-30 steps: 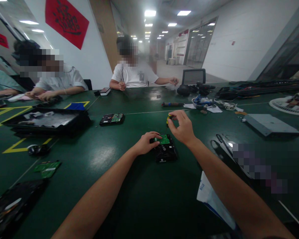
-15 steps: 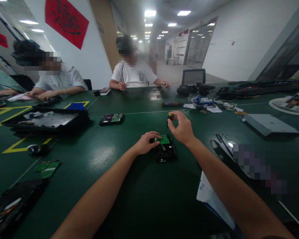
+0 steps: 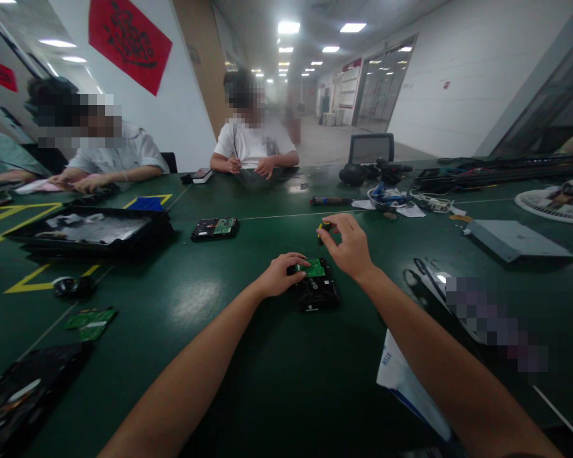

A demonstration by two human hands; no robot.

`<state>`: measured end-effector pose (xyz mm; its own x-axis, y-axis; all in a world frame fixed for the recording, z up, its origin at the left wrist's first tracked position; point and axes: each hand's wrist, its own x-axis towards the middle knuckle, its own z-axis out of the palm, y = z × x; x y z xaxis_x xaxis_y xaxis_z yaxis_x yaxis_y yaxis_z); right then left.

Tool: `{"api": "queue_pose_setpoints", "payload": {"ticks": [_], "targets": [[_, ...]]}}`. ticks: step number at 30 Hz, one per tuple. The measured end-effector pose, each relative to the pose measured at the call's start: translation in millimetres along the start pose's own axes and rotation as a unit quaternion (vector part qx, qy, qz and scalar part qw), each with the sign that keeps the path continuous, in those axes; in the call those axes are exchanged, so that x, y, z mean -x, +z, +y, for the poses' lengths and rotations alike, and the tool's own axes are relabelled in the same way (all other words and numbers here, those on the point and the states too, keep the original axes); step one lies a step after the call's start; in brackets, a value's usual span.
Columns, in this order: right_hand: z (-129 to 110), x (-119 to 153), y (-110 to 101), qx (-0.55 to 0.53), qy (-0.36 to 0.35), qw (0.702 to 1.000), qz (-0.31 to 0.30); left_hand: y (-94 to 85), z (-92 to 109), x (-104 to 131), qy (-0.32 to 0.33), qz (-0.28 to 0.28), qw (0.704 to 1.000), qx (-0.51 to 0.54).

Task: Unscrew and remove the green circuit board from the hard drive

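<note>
A black hard drive (image 3: 318, 294) with a green circuit board (image 3: 316, 267) on its upper face lies on the green table in front of me. My left hand (image 3: 282, 275) grips its left side, fingers resting on the board and thumb nearer me. Above the drive's far right corner, my right hand (image 3: 347, 243) pinches a small screwdriver (image 3: 321, 230) with a dark and yellow handle. The screwdriver stands nearly upright, its thin shaft pointing down towards the drive's far edge. Whether the tip touches a screw is too small to tell.
Another hard drive (image 3: 214, 228) lies beyond my left hand. Further left are a black tray (image 3: 90, 232), a loose green circuit board (image 3: 91, 324) and a black part (image 3: 31, 388). A grey metal box (image 3: 520, 240) and a white packet (image 3: 410, 385) are on the right. Two people sit opposite.
The screwdriver handle in my right hand has tilted and turned slightly, and its shaft now shows. My left hand and the drive have stayed put. The person opposite has drawn one hand inward.
</note>
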<state>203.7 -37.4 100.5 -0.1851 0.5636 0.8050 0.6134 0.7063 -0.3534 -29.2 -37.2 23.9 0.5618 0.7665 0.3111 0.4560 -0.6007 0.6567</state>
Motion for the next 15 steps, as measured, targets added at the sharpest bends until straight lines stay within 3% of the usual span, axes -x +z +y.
{"api": "queue_pose_setpoints", "payload": {"ticks": [15], "targets": [[1.1,0.9,2.1,-0.006,0.006,1.0,0.012,0.5,-1.4,0.1,-0.002,-0.001,1.0,0.001]]}}
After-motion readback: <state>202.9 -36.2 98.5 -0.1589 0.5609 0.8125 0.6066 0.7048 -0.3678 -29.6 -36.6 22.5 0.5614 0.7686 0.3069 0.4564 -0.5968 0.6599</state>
